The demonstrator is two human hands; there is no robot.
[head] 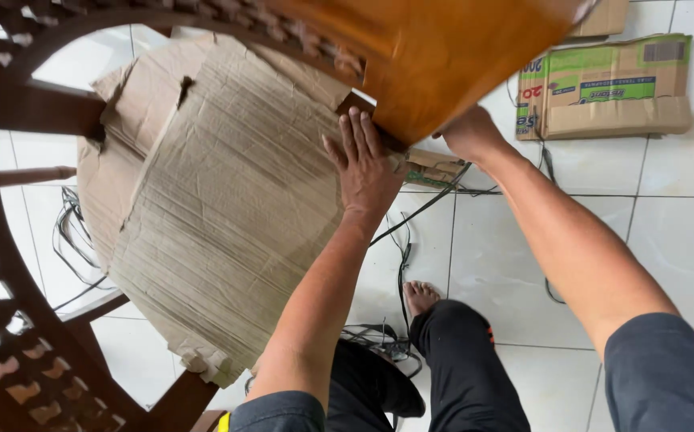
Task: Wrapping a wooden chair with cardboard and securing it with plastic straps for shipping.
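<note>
Under the chair frame (11,264), left hand (367,164) presses flat, open, on cardboard (227,208); right hand (469,132) grips the wooden panel (443,56). Cardboard lies unfastened; fitting appears unfinished.
</note>
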